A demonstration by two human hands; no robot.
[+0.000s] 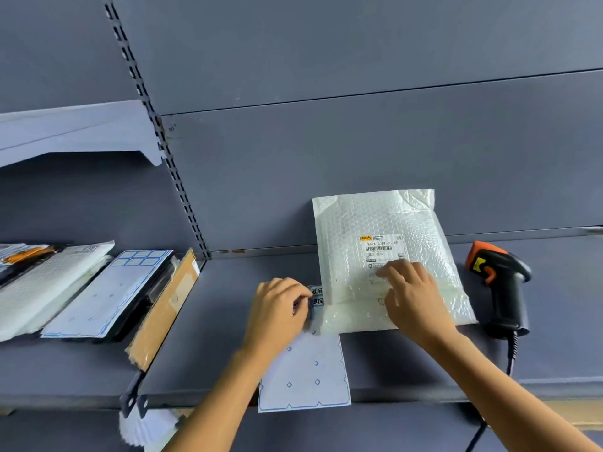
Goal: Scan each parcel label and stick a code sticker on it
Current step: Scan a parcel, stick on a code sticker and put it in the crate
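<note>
Leaning against the back panel right of centre, the parcel (391, 220) is a white bubble-wrap mailer, its lower edge on the grey shelf (228, 321) and its printed label (383, 247) facing out. It looks light, soft and a little slick. The padding would give under a squeeze, and the bag would likely flop or slide if pushed near the top, so a flat palm low on its face, or a hold at the side edges, seems the safest way to steady it. The right hand (414, 298) does just that: fingers spread and nearly straight, lying on the lower part of the label, gripping nothing. The left hand (277, 311), lower centre, has its fingers curled, pinching a dark code sticker (316, 296) at the top of a sticker sheet (306, 376) that lies flat and seems to run under the parcel's lower left corner. The sticker is thin and may curl or cling to fingers, so an edge grip suits it. What the mailer holds is hidden. At centre left a stack of parcels (42, 282) lies with another sheet (111, 288) on top and a cardboard piece (166, 308) beside it. The scanner (504, 288) lies at the right, untouched
</note>
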